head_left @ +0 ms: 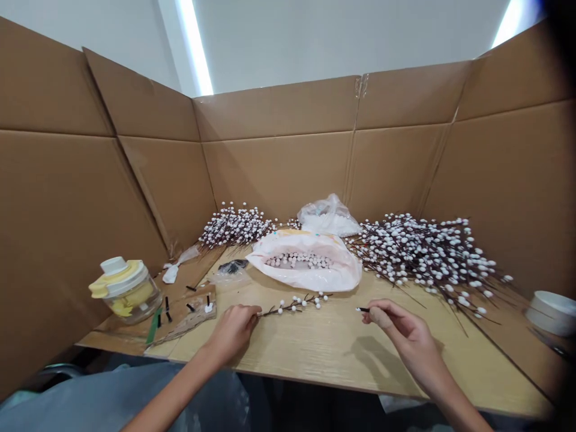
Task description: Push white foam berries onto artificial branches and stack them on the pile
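My left hand [237, 330] is closed on the stem end of an artificial berry branch [299, 303], a dark twig dotted with white berries that lies low over the table and points right. My right hand [400, 333] pinches a short black stick [363, 309] with a white tip, held above the table to the right of the branch. Behind the branch, an open white plastic bag [310, 279] holds many loose white berries [299, 260].
Finished-looking berry branches lie in a left pile [236, 226] and a larger right pile [418, 252]. A clear bag [330, 217] sits at the back. At left are a yellow-lidded jar [130, 294] and cardboard with black sticks [191, 308]. A tape roll [552, 311] is at right. Cardboard walls [279, 168] enclose the table.
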Available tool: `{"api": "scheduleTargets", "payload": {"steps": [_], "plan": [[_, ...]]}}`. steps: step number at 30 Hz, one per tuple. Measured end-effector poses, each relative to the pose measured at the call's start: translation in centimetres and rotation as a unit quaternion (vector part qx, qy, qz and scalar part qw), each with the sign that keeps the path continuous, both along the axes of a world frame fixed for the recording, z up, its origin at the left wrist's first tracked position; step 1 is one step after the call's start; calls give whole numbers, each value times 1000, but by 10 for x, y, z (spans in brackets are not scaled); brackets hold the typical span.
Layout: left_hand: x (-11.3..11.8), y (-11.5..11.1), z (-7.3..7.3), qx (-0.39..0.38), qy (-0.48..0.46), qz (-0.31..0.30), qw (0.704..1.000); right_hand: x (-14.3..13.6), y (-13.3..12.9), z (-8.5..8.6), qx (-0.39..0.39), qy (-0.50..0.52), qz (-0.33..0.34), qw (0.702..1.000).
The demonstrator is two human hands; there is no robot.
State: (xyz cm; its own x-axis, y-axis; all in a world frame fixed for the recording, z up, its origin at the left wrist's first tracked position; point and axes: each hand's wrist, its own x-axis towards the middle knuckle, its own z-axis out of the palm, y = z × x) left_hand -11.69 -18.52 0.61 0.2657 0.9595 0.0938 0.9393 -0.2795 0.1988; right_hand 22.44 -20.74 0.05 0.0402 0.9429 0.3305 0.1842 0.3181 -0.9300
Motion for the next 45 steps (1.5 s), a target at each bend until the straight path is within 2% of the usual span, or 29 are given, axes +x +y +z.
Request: {"api": "scheduleTargets", "payload": {"steps": [4,14,20,23,26,31,34,36,38,41,45], "plan": [[6,1,1,-1,-9,-3,1000,7,-6,-1,-2,-8,-18,1000],[9,3,-4,-14,-39,-13,999,6,-12,-1,-2,-4,-13,1000],[0,-14,-5,-51,-54,-28,997,7,-14,-2,-19,3,-3,1000],[-7,-30,2,-99,-82,-20,991,6,-13,0,-33,3,21,999],[-12,-44,15,-135,-90,2,987,7,-7,3,-38,9,39,998],[-17,-55,39,-187,-112,46,975,22,18,18,-3,43,41,998],[-14,-57,53,-276,-168,85,942,33,40,38,19,101,20,995],[-8,-56,60,-353,-241,99,899,39,55,52,27,151,20,988],[1,-53,65,-392,-326,90,855,44,70,63,33,200,24,979],[21,-44,71,-369,-427,54,823,50,91,68,47,242,25,969],[60,-26,72,-329,-506,-9,797,59,116,54,32,274,47,960]]}}
